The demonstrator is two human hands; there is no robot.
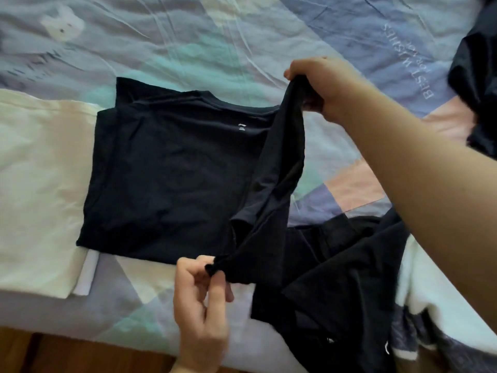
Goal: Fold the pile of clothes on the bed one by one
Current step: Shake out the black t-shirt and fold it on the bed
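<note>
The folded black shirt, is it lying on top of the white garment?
No, the folded black shirt lies beside the white garment on the bedsheet, overlapping only its edge.

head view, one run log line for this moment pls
left hand: pinches black garment | right hand: grips its far end | folded black shirt: flat on bed

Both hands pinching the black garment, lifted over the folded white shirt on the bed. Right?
Not quite. The head view shows the left hand and right hand holding the black garment over a folded black shirt; the white garment lies beside it.
</note>
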